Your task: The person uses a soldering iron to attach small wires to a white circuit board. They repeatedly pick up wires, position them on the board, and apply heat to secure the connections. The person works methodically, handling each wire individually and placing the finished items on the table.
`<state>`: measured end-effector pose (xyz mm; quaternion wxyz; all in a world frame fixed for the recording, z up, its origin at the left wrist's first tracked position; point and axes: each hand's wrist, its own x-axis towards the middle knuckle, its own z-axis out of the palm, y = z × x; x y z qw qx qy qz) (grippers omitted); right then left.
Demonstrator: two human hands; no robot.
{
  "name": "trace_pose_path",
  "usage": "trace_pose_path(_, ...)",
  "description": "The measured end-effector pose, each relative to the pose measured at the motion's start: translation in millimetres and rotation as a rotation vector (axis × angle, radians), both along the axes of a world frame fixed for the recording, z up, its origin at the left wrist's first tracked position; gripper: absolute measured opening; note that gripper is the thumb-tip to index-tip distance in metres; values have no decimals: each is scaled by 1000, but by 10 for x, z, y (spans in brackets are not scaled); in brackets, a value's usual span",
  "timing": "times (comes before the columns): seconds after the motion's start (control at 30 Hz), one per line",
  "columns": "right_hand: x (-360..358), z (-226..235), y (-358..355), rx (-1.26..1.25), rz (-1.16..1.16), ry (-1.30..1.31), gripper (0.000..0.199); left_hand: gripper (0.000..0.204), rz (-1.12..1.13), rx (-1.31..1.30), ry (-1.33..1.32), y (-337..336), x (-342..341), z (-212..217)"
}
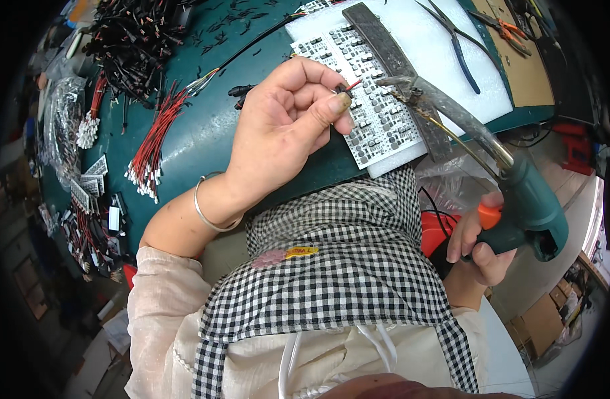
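Observation:
Between thumb and fingertips, my left hand (pixel 275 130) pinches a short wire with a red end (pixel 353 85) and a dark part at the fingers. Below that hand lies a white panel of small circuit boards (pixel 385 123) carrying black components. My right hand (pixel 478 246) is wrapped round the grip of a green soldering gun (pixel 531 196) with an orange trigger. Its metal barrel slants up and left, and the tip is close to the red wire end; whether they touch I cannot tell. A dark flat bar (pixel 385 46) rests across the panel.
White foam (pixel 478 100) lies under the panel, with blue-handled pliers (pixel 458 50) on it. Orange-handled cutters (pixel 501 30) sit at the far right. Bundles of red wires (pixel 160 136) and a heap of black leads (pixel 135 43) cover the left of the green table (pixel 198 143).

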<state>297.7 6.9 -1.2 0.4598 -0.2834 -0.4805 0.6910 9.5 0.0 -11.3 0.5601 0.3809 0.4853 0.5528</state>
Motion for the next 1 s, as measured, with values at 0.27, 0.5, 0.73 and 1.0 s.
trace_pose_path(0.27,-59,29,-21,1,-25,-70,61,14,-3,7,22,-5,21,-8)
trace_pose_path(0.5,-80,29,-20,-2,-26,-83,61,14,-1,11,58,-6,23,-34)
trace_pose_path(0.73,-56,7,-16,6,-11,-97,62,15,5,14,70,-12,21,-55)
trace_pose_path(1.0,-104,10,90,26,-167,-67,71,19,-135,-37,-37,-44,53,28)
